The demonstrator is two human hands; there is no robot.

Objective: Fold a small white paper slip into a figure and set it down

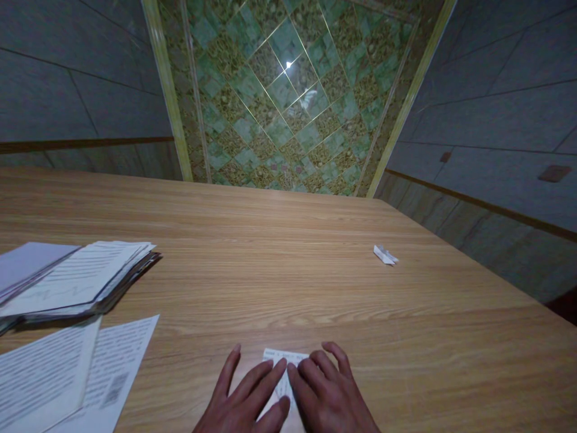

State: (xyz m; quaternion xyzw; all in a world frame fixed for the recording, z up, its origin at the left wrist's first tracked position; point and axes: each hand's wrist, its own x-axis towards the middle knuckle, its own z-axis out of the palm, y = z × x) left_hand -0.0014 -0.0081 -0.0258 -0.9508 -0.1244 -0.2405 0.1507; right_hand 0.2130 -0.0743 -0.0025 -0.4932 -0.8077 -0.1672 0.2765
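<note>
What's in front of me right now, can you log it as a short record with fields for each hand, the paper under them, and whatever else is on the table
left hand: left hand flat, fingers spread, pressing on the small folded paper
right hand: right hand flat on the same paper, fingertips meeting the left's
surface: wooden table
far right: little folded paper piece, lying alone, apart from the hands
left side: stack of printed papers; loose printed sheets nearer the edge
background: green patterned tile floor
</note>
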